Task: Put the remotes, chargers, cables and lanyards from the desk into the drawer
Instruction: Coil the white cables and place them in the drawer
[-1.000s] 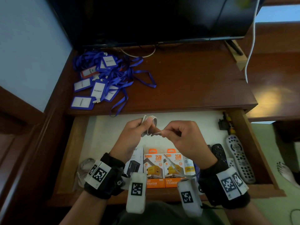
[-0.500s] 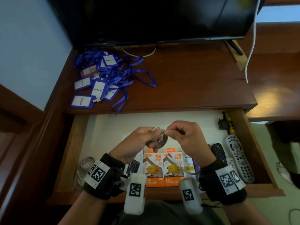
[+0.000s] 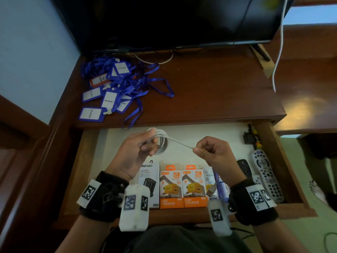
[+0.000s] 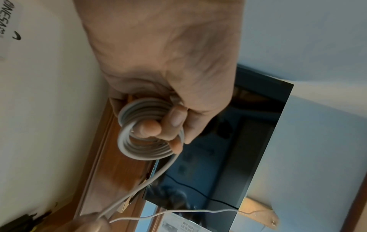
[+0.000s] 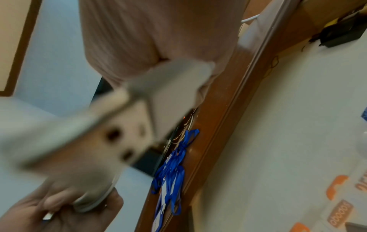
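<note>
Above the open drawer [image 3: 91, 161], my left hand [image 3: 140, 148] grips a coiled white cable [image 3: 161, 141], its loops clear in the left wrist view [image 4: 143, 133]. A straight run of that cable stretches right to my right hand [image 3: 204, 152], which pinches it; the USB plug end [image 3: 211, 191] dangles below that hand and fills the right wrist view as a blurred plug [image 5: 127, 125]. Blue lanyards with badge holders [image 3: 113, 88] lie piled at the desk's left rear. Charger boxes [image 3: 182, 187] and remotes [image 3: 264, 172] lie in the drawer.
A dark TV screen [image 3: 164, 21] stands at the back of the wooden desk [image 3: 218, 88]. A white cord [image 3: 279, 52] hangs at the right. A black adapter with cables [image 3: 249, 137] sits in the drawer's far right corner. A bare foot [image 3: 317, 192] shows on the floor at right.
My hands have moved apart: the right hand pulled a length of cable out to the right, while the left hand lifted the coil slightly.
</note>
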`<state>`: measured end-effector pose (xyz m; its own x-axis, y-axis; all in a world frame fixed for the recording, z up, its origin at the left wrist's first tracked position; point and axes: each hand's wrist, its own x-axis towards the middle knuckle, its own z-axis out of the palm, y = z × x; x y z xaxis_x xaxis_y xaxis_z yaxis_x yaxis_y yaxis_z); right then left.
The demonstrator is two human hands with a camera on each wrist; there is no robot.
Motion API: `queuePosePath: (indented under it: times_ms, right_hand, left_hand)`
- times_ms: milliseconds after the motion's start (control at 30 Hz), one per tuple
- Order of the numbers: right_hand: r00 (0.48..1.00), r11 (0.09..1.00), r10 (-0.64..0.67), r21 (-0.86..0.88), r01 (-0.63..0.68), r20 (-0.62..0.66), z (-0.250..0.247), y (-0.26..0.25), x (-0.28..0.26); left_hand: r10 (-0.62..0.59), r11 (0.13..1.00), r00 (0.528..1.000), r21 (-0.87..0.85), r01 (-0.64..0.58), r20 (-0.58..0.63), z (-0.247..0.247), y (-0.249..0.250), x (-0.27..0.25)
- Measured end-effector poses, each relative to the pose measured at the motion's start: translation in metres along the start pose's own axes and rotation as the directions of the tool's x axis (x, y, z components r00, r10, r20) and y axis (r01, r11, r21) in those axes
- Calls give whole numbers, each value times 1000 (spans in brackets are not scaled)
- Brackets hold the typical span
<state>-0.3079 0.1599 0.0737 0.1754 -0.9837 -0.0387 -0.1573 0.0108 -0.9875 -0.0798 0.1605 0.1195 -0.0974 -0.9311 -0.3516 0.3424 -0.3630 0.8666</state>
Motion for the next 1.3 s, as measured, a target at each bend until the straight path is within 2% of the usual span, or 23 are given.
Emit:
queuePosePath:
  times_ms: [167,333,467,600,700,800,900,1000,1067,1167,1233,1300]
  right_hand:
    - [999,991,-42,-128,40,-12,11,0,1]
    - [998,966,-49,-257,41,-25,29,-3,-2]
    - [994,934,-89,-350,65,-55,39,-9,2]
    - [995,976,-102,-195,96,-20,41,-23,-1]
    - [998,997,-64,-48,64,8,35,-31,-1]
    - [996,997,-43,-67,48,77,26,-31,5]
    - [999,992,-38,-118,41,22,19,-24,10]
    - [994,984,-32,-176,13,-105,18,-14,13]
    - [992,951,-50,-310,12,-116,22,-11,14]
    - [997,864,-46,-499,71,62,35,-13,11]
    - [979,858,-35,-496,132,199,42,-13,7]
    - [964,891,-21,-433,138,264,48,-14,5]
  left_hand:
    - [-4,998,1000,-58,3,-21,11,-7,0]
    - [-55,970,998,-236,52,-6,25,-14,3]
    - [-27,944,999,-331,18,-22,34,-18,3]
    - [2,902,1000,-431,-12,-24,31,-13,6]
    - [46,874,998,-481,-59,-38,22,-4,7]
    - [72,862,996,-499,-85,-46,15,5,5]
    - [102,862,990,-488,-135,-94,13,10,4]
    - [154,884,976,-420,-207,-157,17,12,6]
    - [192,918,963,-313,-244,-188,22,11,6]
    - [309,950,930,14,-313,-197,31,7,6]
    - [393,911,898,214,-352,-199,36,4,8]
    - [427,887,869,302,-349,-251,36,2,13]
